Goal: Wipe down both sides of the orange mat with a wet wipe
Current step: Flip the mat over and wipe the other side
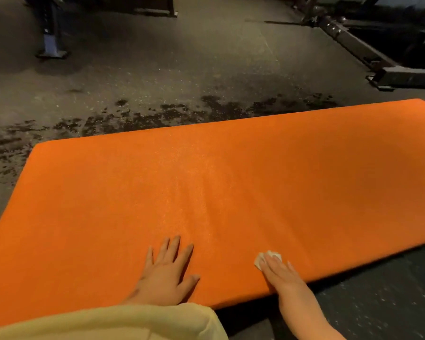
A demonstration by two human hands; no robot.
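Note:
The orange mat lies flat on the dark floor and fills most of the view. My left hand rests palm down on it near the front edge, fingers spread, holding nothing. To its right, my right hand presses a small crumpled white wet wipe flat against the mat close to the same edge. Only the wipe's far end shows beyond my fingertips.
Dark wet patches mark the speckled floor just behind the mat. A metal frame with a long bar stands at the back right, and a dark post on a foot plate at the back left. Yellow cloth covers the bottom left.

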